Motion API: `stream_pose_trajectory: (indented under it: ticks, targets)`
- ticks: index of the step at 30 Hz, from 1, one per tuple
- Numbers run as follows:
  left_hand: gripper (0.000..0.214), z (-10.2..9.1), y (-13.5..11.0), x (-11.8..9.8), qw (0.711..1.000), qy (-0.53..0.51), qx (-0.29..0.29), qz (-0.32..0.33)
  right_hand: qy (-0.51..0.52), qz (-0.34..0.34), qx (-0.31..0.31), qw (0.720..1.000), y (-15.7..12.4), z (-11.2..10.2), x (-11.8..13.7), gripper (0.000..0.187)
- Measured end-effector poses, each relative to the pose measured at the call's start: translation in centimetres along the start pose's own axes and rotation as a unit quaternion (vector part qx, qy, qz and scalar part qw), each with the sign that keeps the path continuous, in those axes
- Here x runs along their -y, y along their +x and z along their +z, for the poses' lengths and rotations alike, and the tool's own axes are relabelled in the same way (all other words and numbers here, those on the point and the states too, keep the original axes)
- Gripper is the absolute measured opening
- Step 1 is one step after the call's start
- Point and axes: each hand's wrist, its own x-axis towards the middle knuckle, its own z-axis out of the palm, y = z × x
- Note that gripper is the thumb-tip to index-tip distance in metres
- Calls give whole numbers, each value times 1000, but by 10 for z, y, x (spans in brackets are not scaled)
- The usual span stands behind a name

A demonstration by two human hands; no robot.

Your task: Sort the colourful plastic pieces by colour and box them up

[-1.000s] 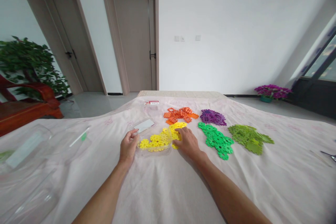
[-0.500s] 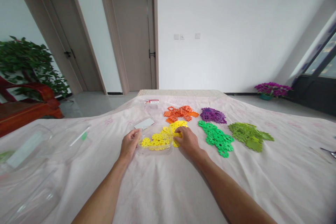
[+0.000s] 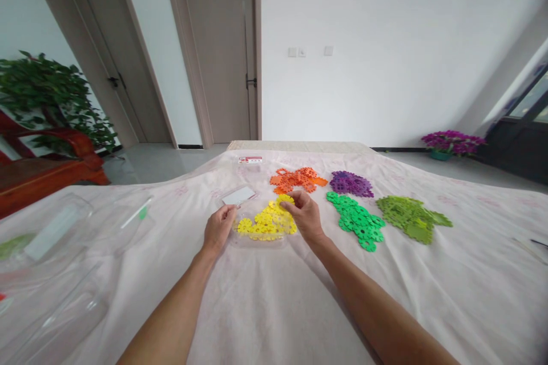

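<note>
My left hand is closed on the left rim of a clear plastic box resting on the cloth. Yellow snowflake-shaped building discs lie in the box. Above its right side, my right hand pinches a yellow snowflake disc between thumb and fingers. Beyond the box is a clear lid-like piece with a white label. To the right of my right hand spreads a pile of green discs, with orange discs farther back.
Purple discs and olive-green discs lie at the right. Several clear plastic containers stand on the left of the cloth-covered table. A small labelled clear piece sits near the far edge. A red wooden chair is beside the table.
My right hand has lifted from the yellow discs and moved up over the box, with a yellow disc in its fingers. My left hand stays on the box rim. The view has shifted slightly.
</note>
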Motion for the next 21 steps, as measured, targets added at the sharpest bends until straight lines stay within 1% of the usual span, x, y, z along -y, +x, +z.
stream_pose_trajectory:
  ticks: [2, 4, 6, 8, 10, 12, 14, 16, 21]
  targets:
    - [38, 0, 0, 2, 1000, 0, 12, 13, -19, -11, 22, 1000, 0, 1, -2, 28]
    - [39, -1, 2, 6, 999, 1, 18, 27, -62, -19, 1, 998, 2, -6, -7, 26]
    - [39, -1, 5, 12, 999, 5, 14, 35, -145, -33, -31, 988, 5, -21, -15, 25]
    - [37, 0, 9, 17, 999, 8, 1, 37, -261, -53, -39, 963, 9, -39, -23, 23]
    - [36, 0, 11, 21, 999, 8, -13, 33, -368, -59, -32, 927, 10, -54, -30, 25]
    - [38, 0, 13, 24, 999, 9, -26, 26, -441, -49, -23, 896, 10, -63, -35, 31]
    - [41, 0, 13, 25, 999, 10, -34, 21, -484, -33, -11, 874, 9, -66, -37, 37]
    - [43, 0, 13, 26, 999, 4, -34, 17, -508, -15, 7, 861, 8, -65, -37, 38]
    - [45, 1, 17, 24, 999, -10, -30, -8, -522, 20, 40, 852, 8, -62, -37, 34]
